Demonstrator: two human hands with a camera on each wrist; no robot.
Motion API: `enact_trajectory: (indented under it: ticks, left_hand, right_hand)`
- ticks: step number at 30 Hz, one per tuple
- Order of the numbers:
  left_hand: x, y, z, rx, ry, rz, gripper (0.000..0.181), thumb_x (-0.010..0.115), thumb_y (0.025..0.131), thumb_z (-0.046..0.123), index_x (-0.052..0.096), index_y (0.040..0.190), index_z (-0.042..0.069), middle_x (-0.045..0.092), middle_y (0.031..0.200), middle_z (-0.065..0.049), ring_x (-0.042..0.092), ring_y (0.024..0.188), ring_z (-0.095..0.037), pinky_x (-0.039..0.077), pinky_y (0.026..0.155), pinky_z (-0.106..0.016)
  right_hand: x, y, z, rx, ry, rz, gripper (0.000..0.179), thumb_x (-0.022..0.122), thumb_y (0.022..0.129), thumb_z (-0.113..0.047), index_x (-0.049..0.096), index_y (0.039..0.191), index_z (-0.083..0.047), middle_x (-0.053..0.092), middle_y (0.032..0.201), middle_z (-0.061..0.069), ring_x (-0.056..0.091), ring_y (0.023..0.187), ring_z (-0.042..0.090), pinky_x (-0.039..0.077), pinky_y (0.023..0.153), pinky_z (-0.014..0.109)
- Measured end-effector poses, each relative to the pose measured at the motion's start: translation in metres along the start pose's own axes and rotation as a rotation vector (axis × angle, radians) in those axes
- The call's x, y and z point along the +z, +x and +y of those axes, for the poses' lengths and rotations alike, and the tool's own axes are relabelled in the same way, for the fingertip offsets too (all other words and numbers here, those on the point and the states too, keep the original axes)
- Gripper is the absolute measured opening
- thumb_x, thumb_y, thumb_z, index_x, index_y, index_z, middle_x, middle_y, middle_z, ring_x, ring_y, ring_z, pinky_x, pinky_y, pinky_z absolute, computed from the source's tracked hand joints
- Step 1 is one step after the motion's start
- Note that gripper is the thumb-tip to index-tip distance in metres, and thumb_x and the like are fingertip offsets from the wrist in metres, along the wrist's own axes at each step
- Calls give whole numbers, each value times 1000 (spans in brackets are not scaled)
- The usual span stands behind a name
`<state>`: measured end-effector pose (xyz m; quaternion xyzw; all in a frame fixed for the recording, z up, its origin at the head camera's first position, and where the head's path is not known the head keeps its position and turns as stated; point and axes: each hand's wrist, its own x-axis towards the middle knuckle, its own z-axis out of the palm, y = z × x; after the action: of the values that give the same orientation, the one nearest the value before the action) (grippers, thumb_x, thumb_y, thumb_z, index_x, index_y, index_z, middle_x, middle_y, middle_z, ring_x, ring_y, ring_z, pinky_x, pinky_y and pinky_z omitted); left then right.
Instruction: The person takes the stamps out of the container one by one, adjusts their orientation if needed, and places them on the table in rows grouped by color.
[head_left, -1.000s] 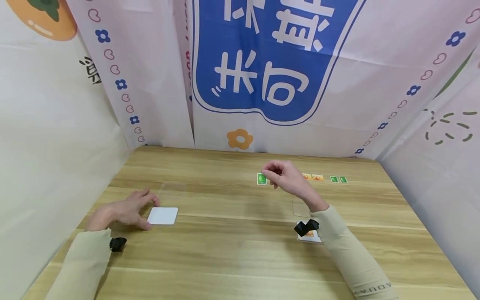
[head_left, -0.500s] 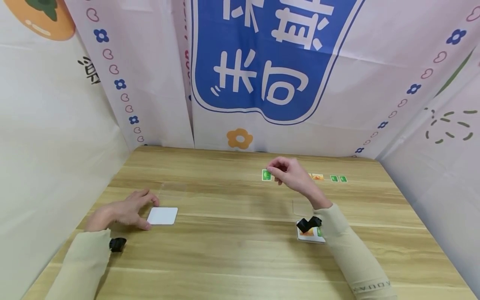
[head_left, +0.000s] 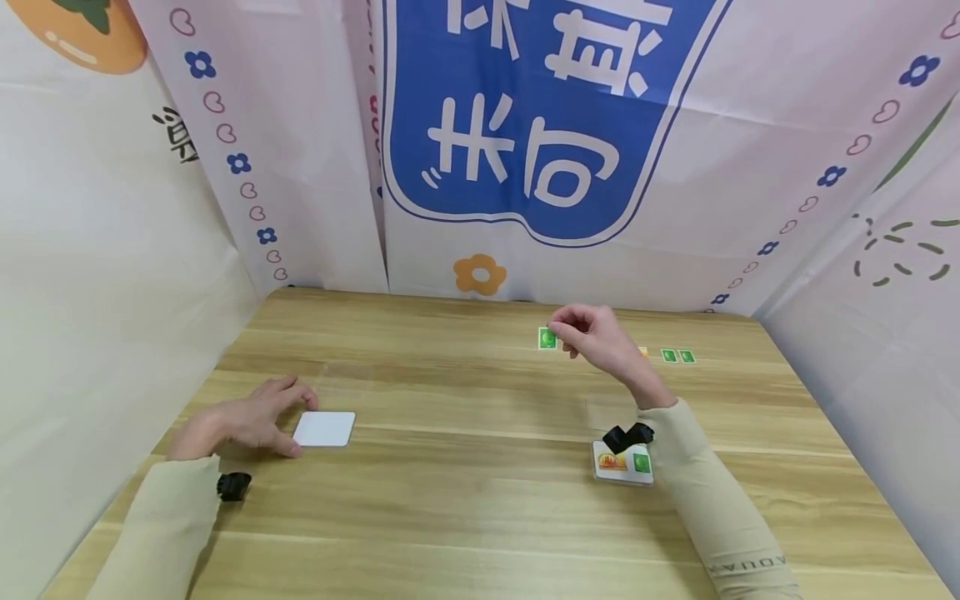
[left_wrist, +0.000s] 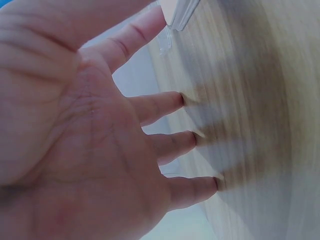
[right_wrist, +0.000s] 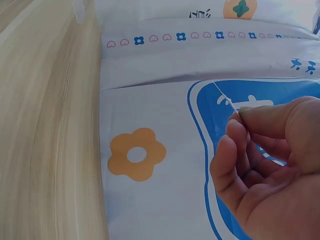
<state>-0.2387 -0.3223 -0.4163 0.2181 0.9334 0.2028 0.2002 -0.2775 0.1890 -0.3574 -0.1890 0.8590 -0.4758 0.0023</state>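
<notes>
In the head view my right hand is raised above the far part of the table. Its thumb and fingertips pinch a small green card with a white border. The right wrist view shows that card edge-on as a thin white strip. My left hand rests on the table at the left, beside a stack of white cards. Its thumb and index finger touch the stack's left side. In the left wrist view the left hand's fingers are straight, several fingertips on the wood.
A second stack, topped by a card with orange and green pictures, lies below my right wrist. Two small green cards lie at the far right, with an orange one partly behind my hand. A clear lid lies beyond the left stack.
My right hand has moved up and to the right with the small green card, uncovering more of the stack below the wrist. My left hand stays in place.
</notes>
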Motion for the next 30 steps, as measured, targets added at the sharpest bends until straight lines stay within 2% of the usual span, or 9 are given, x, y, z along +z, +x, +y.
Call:
enact_trajectory:
  ticks: [9, 13, 21, 28, 30]
  left_hand:
    - [2, 0, 0, -2, -5, -8, 57, 85, 72, 33, 50, 114, 20, 16, 149, -43, 18, 135, -63, 27, 97, -78]
    - [1, 0, -2, 7, -8, -1, 58, 85, 72, 33, 50, 115, 19, 17, 149, -43, 17, 135, -63, 24, 97, -79]
    - [-3, 2, -1, 10, 4, 1, 57, 85, 72, 34, 50, 114, 19, 18, 149, -43, 17, 134, -64, 24, 97, -80]
    - [-1, 3, 1, 14, 6, -5, 57, 85, 72, 34, 50, 114, 19, 18, 149, -44, 18, 134, -64, 25, 97, -79]
    - [0, 3, 0, 20, 8, -2, 57, 85, 72, 34, 50, 115, 18, 18, 148, -44, 19, 133, -64, 25, 97, -79]
  right_hand:
    - [-5, 2, 5, -10, 4, 4, 22, 61, 98, -24, 67, 105, -4, 61, 83, 18, 56, 65, 18, 51, 58, 24]
    - [-8, 1, 10, -11, -2, 8, 22, 61, 98, -24, 67, 105, -5, 61, 84, 20, 56, 64, 18, 51, 56, 25]
    - [-19, 2, 16, 27, -1, 21, 23, 60, 99, -27, 66, 107, -6, 61, 85, 17, 57, 66, 20, 50, 57, 26]
    - [-26, 2, 24, 48, 1, 31, 24, 59, 99, -25, 66, 108, -4, 61, 89, 23, 56, 67, 21, 50, 57, 28]
    - [-28, 2, 26, 55, 1, 40, 24, 59, 99, -25, 66, 108, -4, 60, 85, 19, 56, 66, 23, 48, 55, 25]
